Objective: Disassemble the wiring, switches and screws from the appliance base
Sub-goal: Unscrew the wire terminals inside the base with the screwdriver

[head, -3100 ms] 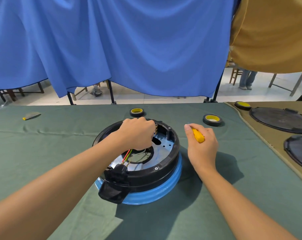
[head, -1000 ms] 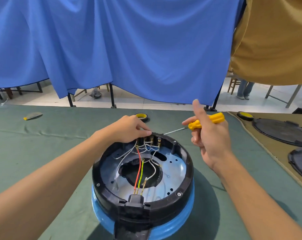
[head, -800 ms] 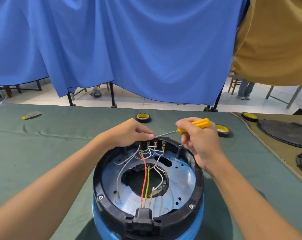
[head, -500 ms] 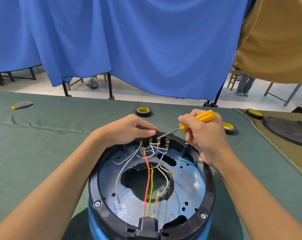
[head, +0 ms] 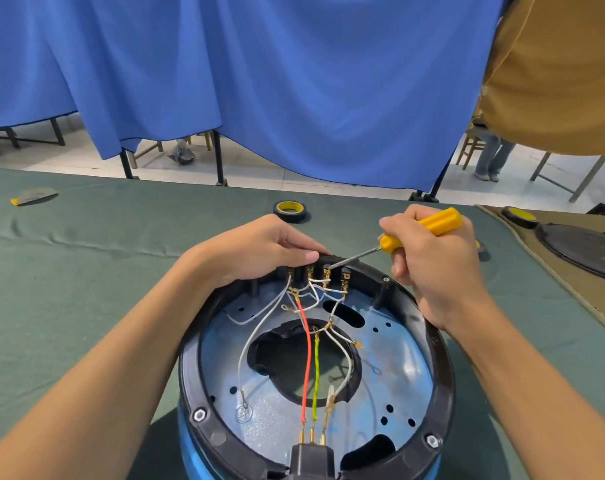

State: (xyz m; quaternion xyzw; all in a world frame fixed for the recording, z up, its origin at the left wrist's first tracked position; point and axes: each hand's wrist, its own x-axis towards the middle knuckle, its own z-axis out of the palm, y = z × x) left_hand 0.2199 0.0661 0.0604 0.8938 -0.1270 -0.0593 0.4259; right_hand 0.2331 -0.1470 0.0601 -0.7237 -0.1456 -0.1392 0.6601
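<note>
The round appliance base lies upside down before me, a black ring on a blue shell. Inside, red, yellow-green and white wires run from a black plug socket at the near rim to a row of brass switch terminals at the far rim. My left hand presses on the far rim beside those terminals, fingers curled over the switch block. My right hand grips a yellow-handled screwdriver, whose tip touches a terminal.
A roll of black tape with a yellow core lies behind the base on the green cloth. A small grey and yellow item sits far left. Black round lids and another tape roll rest on the tan cloth at right. Blue curtains hang behind.
My view has come closer over the base. The right hand lowered the screwdriver from the air until its tip reached the terminals. The left hand has stayed at the far rim.
</note>
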